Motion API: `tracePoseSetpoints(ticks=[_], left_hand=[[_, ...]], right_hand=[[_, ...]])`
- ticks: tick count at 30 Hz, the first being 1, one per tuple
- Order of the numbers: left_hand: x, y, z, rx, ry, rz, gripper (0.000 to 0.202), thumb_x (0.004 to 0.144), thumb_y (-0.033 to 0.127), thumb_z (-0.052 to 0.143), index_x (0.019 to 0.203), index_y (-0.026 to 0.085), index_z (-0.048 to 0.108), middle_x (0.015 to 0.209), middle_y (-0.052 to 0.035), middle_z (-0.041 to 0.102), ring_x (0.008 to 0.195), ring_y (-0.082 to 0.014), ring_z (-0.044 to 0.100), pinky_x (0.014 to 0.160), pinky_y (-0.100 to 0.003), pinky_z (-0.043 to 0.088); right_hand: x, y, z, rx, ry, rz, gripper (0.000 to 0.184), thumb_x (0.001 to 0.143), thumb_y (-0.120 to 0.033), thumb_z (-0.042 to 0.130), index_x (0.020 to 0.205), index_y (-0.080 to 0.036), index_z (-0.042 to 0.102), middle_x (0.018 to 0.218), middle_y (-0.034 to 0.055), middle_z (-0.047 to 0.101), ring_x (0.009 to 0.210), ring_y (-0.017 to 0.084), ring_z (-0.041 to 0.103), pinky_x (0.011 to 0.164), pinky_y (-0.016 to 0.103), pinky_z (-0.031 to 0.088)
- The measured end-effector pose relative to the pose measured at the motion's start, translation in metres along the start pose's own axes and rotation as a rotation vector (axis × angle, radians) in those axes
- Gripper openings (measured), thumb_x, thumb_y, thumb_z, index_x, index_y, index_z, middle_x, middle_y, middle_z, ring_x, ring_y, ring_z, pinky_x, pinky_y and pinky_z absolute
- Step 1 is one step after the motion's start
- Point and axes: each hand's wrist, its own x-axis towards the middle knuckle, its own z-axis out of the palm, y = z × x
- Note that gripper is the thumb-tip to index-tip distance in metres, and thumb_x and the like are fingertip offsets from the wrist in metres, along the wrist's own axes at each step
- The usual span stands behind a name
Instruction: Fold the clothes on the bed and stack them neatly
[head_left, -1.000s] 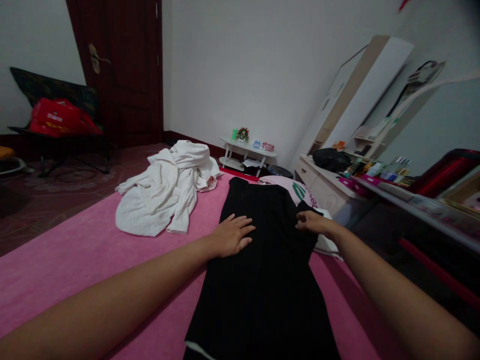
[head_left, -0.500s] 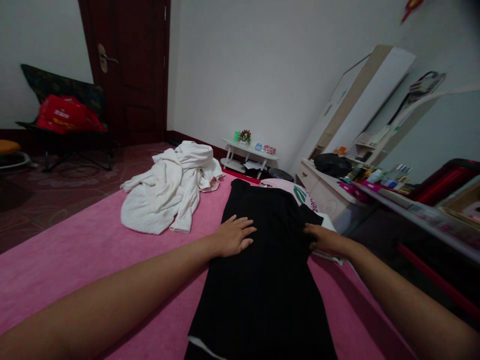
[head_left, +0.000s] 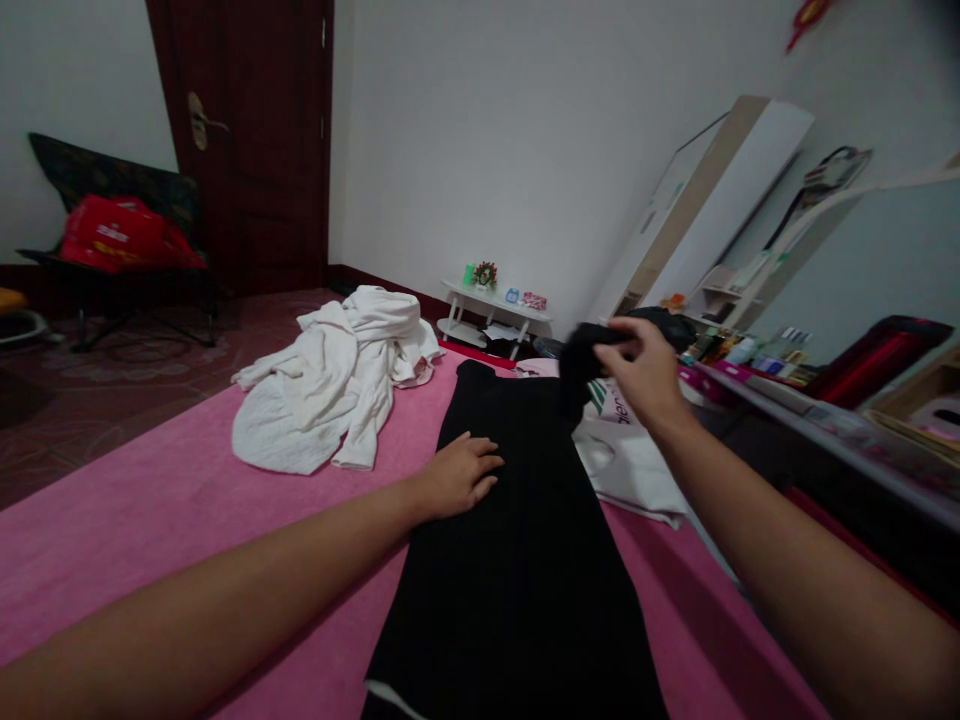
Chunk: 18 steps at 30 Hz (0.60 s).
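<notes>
A black garment [head_left: 525, 560] lies lengthwise on the pink bed cover [head_left: 180, 540], running away from me; its exact kind is hard to make out. Flat on its left side rests my left hand [head_left: 459, 477], fingers stretched out. My right hand [head_left: 645, 365] pinches a bunched part of the same garment near its far right side and holds it up off the bed. Beneath that raised part shows a folded white cloth [head_left: 634, 470] with green and purple print. A rumpled white garment [head_left: 337, 375] lies to the left.
Along the right stands a dressing table [head_left: 817, 410] with bottles and a mirror. Beyond the bed is a low white shelf [head_left: 495, 300] with small items. At far left, a folding chair [head_left: 112, 270] holds a red bag [head_left: 120, 235], beside a dark red door [head_left: 255, 150].
My right hand has risen up and away, lifting the black garment's right part off the bed and baring more of the white cloth. My left hand stays flat on the garment.
</notes>
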Motion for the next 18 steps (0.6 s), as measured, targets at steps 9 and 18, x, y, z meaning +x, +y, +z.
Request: tracePoseSetpoints(ticks=[9, 18], left_hand=[[-0.004, -0.002, -0.005, -0.041, 0.28, 0.121, 0.034, 0.083, 0.01, 0.047, 0.111, 0.021, 0.063, 0.119, -0.0076, 0.06, 0.111, -0.0211, 0.054, 0.095, -0.038, 0.045], [0.014, -0.036, -0.007, 0.227, 0.305, -0.346, 0.058, 0.077, 0.025, 0.062, 0.133, 0.017, 0.046, 0.139, -0.0145, 0.043, 0.128, -0.0296, 0.039, 0.108, -0.048, 0.029]], right_hand=[[-0.081, -0.096, -0.007, -0.054, -0.619, -0.235, 0.026, 0.087, -0.029, 0.053, 0.111, -0.024, 0.062, 0.112, 0.003, 0.066, 0.099, 0.018, 0.062, 0.087, 0.031, 0.046], [-0.16, 0.015, -0.012, -0.185, -0.901, 0.379, 0.067, 0.073, -0.038, 0.064, 0.135, -0.019, 0.046, 0.123, 0.0125, 0.061, 0.109, 0.031, 0.059, 0.09, 0.04, 0.045]])
